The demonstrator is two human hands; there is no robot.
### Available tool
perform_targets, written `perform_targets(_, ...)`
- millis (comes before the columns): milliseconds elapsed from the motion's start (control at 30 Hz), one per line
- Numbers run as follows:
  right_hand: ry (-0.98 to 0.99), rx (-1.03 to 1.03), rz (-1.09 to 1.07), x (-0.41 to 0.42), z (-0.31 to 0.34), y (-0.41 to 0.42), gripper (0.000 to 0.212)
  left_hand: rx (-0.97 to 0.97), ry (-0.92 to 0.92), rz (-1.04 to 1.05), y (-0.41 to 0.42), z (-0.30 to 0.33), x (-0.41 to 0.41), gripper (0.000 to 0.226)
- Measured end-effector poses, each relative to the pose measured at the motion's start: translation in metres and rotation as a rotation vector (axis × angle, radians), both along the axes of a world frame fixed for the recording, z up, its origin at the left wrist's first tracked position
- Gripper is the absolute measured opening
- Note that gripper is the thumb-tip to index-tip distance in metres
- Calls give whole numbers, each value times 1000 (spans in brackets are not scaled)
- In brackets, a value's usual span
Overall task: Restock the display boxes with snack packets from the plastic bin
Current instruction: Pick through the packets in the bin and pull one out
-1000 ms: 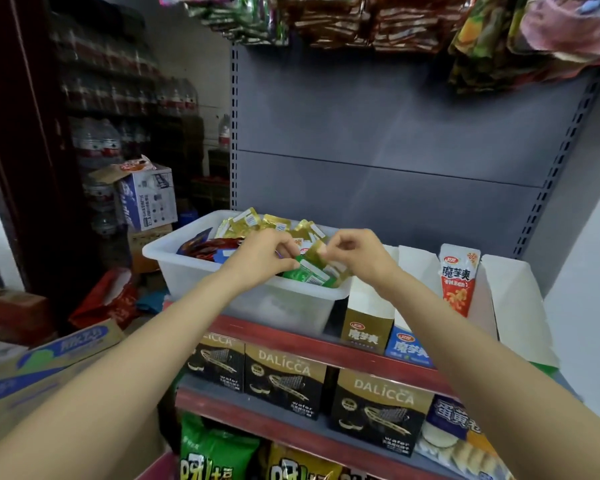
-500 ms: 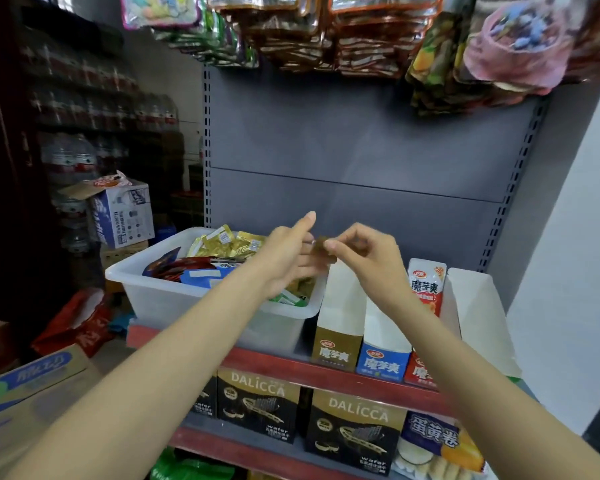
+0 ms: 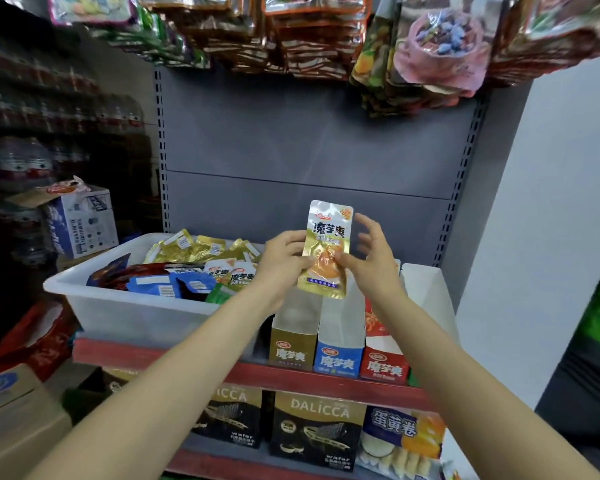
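The gold snack packet [image 3: 329,249] was held upright above the gold display box [image 3: 293,332], pinched by the left hand [image 3: 284,259] and the right hand [image 3: 368,259] (fingers partly spread). The plastic bin [image 3: 132,306] still held many packets, so most restocking seemingly remained.

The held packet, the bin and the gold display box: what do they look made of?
Gold packet: glossy metallised film, judging by its sheen and crimped ends. Plastic bin: translucent white plastic, its contents dimly showing through. Gold display box: apparently printed cardboard, with a plain white inside and folded edges.
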State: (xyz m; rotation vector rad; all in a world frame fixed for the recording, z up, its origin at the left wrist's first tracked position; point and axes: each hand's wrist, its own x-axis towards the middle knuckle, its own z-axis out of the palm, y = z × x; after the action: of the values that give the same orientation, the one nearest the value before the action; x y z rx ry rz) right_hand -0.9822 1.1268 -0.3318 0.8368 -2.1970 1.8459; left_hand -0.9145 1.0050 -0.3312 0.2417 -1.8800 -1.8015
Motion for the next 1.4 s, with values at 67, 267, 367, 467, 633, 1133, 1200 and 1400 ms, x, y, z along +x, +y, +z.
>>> perform_targets(67, -217, -116, 169, -4, 6, 2, 80, -64, 6, -23, -4, 1, 1, 49)
perform_targets(267, -161, -77, 110, -23, 12, -5, 75, -542, 4, 80, -17, 13, -6, 78)
perform_targets(367, -86, -40, 29, -32, 11, -16, 52, -635, 4, 151, -22, 21, -18, 76)
perform_targets(467, -88, -5, 29, -40, 6, -27, 35, -714, -2, 150, -26, 23, -30, 72)
perform_targets(633, -93, -15, 48, -55, 7, -42, 30, -726, 23, 180, -39, 23, -54, 62)
perform_targets(1133, 156, 368, -56, -94, 2, -55, 19, -969, -280, 190, -75, 15, -92, 11)
perform_targets(1200, 201, 455, -53, -96, 1, -55, 14, -992, -234, 192, -74, 15, -93, 10)
perform_targets(1400, 244, 750, -96, -95, -3, -60, 15, -1198, -313, 165, -72, 9, -93, 13)
